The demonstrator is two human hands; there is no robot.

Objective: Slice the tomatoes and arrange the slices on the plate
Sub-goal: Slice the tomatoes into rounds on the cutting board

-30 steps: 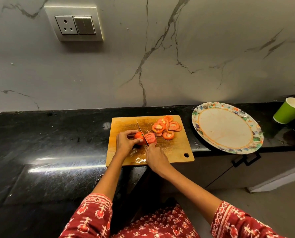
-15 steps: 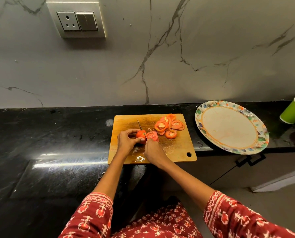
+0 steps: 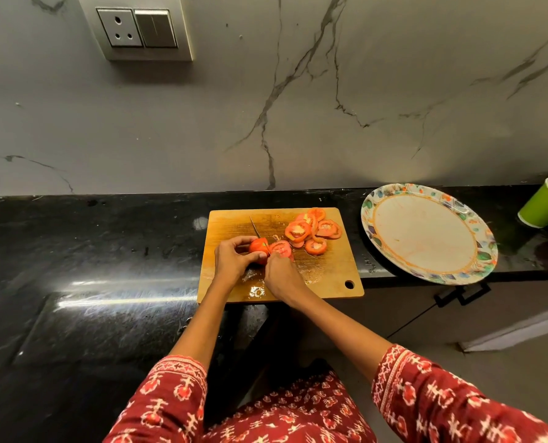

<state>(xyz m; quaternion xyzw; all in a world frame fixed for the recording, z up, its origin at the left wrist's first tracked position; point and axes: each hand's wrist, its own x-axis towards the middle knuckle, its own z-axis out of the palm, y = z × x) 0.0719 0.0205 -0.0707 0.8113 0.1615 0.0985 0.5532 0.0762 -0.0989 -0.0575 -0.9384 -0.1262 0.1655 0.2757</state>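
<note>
Since a second ago the right hand (image 3: 282, 276), closed on the thin steel knife (image 3: 256, 227), has drawn closer to the left hand (image 3: 232, 260), which grips the remaining red tomato piece (image 3: 258, 246); another slice is coming off. Cut slices (image 3: 311, 230) lie beyond the right hand on the wooden cutting board (image 3: 330, 276). Further right, the floral-rimmed plate (image 3: 375, 225) stands bare, overhanging the black counter edge (image 3: 378, 276).

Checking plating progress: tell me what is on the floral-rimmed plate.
No tomato slices lie on the round floral-rimmed plate; only faint orange smears show. The cut slices sit on the wooden cutting board. Nothing covers the plate.
</note>
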